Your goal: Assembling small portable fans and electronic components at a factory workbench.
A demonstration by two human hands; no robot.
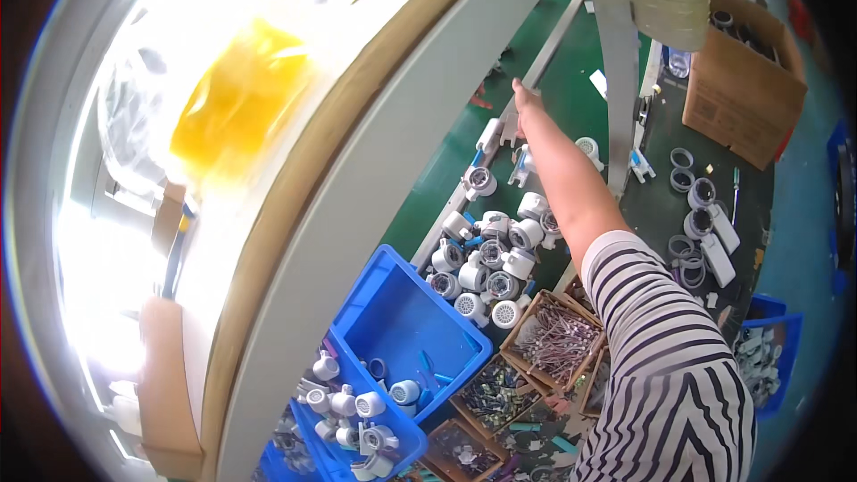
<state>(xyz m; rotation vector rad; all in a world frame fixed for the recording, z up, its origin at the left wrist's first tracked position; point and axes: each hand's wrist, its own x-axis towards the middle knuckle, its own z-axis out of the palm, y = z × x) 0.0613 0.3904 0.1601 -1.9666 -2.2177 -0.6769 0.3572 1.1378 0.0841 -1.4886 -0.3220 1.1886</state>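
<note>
My right arm, in a black-and-white striped sleeve, reaches up from the lower right over a green work surface [571, 49]. At its end is my right hand [527, 112], with one digit pointing up and the other fingers mostly hidden. A small white plastic piece [509, 129] shows right beside the hand; whether it is gripped cannot be made out. Below the hand lie a white part with a blue strip [521, 166] and a round white housing [479, 181]. Several more white round housings [491, 253] are heaped closer to me. My left hand is out of view.
A blue bin [393, 259] overlaps another blue bin [411, 442] of white housings. Small boxes hold thin leads [558, 339] and little parts. A grey beam [357, 152] crosses at left; a post [611, 62] stands right of the hand. A cardboard box [741, 89] sits far right.
</note>
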